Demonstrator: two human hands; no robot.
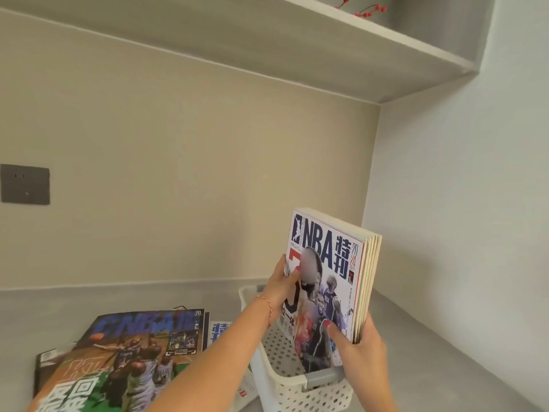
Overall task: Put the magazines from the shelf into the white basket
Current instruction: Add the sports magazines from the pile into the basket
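Upright magazines [332,281] fill the white basket [300,391] between both hands; loose magazines [124,358] crowd the surface [416,337] left of the left hand [282,288]; right of the right hand [359,349] lies open.

Soft even light, wide-angle edge bending

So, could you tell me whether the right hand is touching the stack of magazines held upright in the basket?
Touching: the head view shows the right hand gripping the stack of magazines, thumb on the cover, fingers behind.

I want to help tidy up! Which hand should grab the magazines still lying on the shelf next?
Probably the left hand: the flat magazines lie on its side, left of the white basket. The right hand is beyond the basket, gripping the upright stack.
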